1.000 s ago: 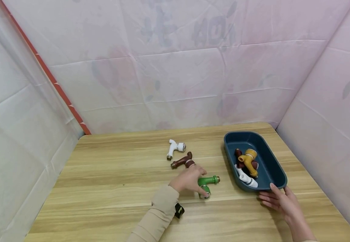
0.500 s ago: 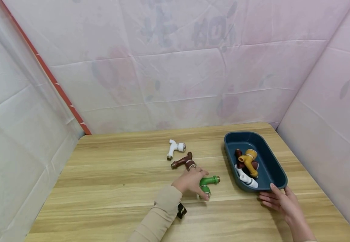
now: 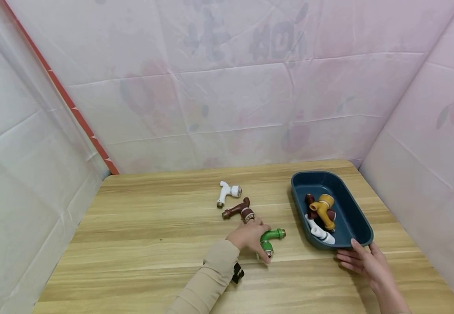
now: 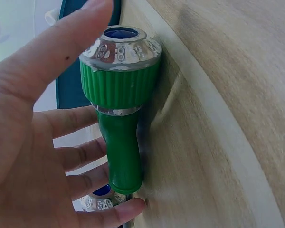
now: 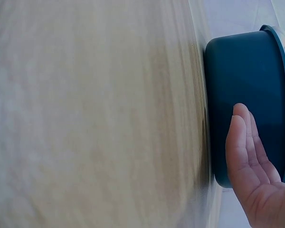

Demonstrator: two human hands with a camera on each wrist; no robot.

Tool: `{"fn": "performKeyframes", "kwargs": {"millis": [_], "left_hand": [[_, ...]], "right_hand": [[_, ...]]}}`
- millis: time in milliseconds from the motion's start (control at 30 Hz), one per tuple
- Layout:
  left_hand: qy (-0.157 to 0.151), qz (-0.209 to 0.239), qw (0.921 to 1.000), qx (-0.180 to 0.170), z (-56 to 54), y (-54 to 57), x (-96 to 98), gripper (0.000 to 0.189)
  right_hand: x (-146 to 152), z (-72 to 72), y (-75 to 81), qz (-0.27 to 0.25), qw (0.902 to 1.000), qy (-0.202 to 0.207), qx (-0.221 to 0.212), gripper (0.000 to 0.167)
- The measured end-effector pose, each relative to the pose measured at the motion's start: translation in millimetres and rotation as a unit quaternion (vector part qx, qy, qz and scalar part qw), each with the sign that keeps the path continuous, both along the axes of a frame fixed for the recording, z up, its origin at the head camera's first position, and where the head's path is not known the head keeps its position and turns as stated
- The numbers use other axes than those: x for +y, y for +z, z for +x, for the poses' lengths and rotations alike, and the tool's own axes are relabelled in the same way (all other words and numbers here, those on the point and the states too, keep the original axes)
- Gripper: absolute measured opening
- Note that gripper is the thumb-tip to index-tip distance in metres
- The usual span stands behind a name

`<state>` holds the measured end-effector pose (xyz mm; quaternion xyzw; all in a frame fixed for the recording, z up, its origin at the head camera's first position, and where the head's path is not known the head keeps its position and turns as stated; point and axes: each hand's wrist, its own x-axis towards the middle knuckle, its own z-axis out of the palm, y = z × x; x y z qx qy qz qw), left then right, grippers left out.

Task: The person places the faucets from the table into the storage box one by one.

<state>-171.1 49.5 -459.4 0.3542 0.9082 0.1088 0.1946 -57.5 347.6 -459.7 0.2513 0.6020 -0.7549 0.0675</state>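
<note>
Your left hand (image 3: 250, 237) is at the green tap (image 4: 121, 92), which lies on the table (image 3: 164, 218). Fingers there are spread, thumb well apart from the rest; the green tap sits between them, not clamped. Left wrist view: thumb by its silver, blue-centred cap, other fingers along the body; can't tell which ones touch. Brown tap (image 3: 235, 211) lies just beyond that hand, white tap (image 3: 225, 191) past it, both on the table.

Your right hand (image 3: 372, 266) grips the near end of the blue bin (image 3: 346, 209): thumb over the rim, fingers together and fairly straight along the outer wall. In the bin: yellow tap (image 3: 322, 213) resting over dark red fittings (image 3: 309, 199), plus white fitting (image 3: 322, 234) by the left wall.
</note>
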Motion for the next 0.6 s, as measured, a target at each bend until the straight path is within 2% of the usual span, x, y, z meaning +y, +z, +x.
{"fn": "performKeyframes", "kwargs": {"millis": [100,367,600], "left_hand": [[0.002,-0.003,1.0,-0.002,-0.7,-1.5,1.3,0.093],[-0.007,0.003,1.0,-0.006,-1.5,0.1,1.2,0.089],[-0.016,0.011,0.9998,-0.006,-2.2,2.0,1.2,0.086]], "right_hand": [[0.0,0.4,-0.5,0.0,1.0,0.001,0.003,0.027],[-0.2,0.9,-1.4,0.002,1.0,0.002,0.002,0.031],[-0.1,1.6,-0.5,0.013,0.9999,0.01,0.006,0.028]]}}
